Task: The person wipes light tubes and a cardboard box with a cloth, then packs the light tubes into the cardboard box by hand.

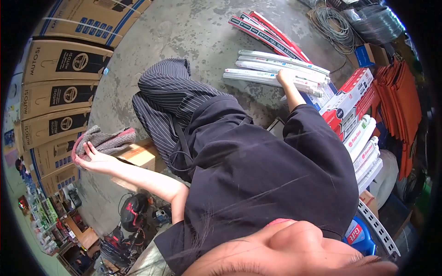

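Head: left hand (95, 159) spread against cloth (110, 141), right hand (285, 77) on cartons (251, 74), grip unclear, near red boxes (348, 94).

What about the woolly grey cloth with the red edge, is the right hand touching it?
No, the left hand is on that cloth, while the right hand is on the long, thin white boxes.
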The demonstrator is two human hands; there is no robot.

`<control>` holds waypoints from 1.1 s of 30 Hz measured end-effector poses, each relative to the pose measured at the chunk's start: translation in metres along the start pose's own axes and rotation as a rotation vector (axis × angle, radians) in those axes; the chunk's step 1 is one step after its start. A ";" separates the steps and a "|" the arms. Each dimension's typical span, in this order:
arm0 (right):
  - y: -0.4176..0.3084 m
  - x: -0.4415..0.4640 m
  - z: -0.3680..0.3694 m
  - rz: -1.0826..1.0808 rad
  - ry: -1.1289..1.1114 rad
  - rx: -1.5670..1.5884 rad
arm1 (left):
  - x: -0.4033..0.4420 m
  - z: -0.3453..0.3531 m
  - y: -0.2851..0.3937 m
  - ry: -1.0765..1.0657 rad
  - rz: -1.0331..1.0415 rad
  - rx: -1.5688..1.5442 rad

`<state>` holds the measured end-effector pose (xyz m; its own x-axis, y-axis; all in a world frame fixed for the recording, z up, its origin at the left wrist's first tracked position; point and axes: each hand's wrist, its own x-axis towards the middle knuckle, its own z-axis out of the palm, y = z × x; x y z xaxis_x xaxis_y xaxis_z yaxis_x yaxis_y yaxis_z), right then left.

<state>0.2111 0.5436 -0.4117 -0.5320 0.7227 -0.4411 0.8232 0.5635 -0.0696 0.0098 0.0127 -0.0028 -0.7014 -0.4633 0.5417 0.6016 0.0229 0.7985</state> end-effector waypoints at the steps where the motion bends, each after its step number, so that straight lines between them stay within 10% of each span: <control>1: 0.000 -0.004 -0.001 -0.023 0.049 0.012 | 0.000 0.000 0.000 -0.003 0.000 -0.005; 33: 0.013 -0.018 -0.062 -0.167 0.361 0.048 | 0.002 -0.006 -0.007 0.044 -0.027 -0.050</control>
<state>0.2194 0.5627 -0.3495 -0.6876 0.7219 -0.0777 0.7234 0.6718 -0.1592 0.0068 0.0069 -0.0089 -0.7010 -0.5018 0.5068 0.6013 -0.0337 0.7983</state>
